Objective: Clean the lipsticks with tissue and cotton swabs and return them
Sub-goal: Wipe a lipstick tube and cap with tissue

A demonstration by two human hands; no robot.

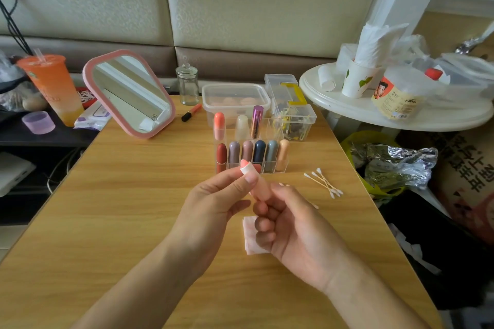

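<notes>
In the head view, the left hand (213, 203) pinches the upper end of a pale pink lipstick tube (261, 191) between thumb and fingertips. A small white piece (245, 168) sits over the tube's tip there, and it is hard to tell whether it is tissue or a cap. The right hand (294, 224) curls its fingers round the tube's lower end, which is hidden behind them.

The tube is held in the air above the light wooden table (128, 208), just in front of a clear acrylic organiser (270, 126). The organiser holds six capped lipsticks in its front row and three in the back.

A folded white tissue with pink stains (248, 237) lies on the table, partly covered by the right hand. White-tipped cotton swabs (324, 183) lie to the right, apart from both hands. Two more white tips show just behind the right hand, the rest hidden.
</notes>
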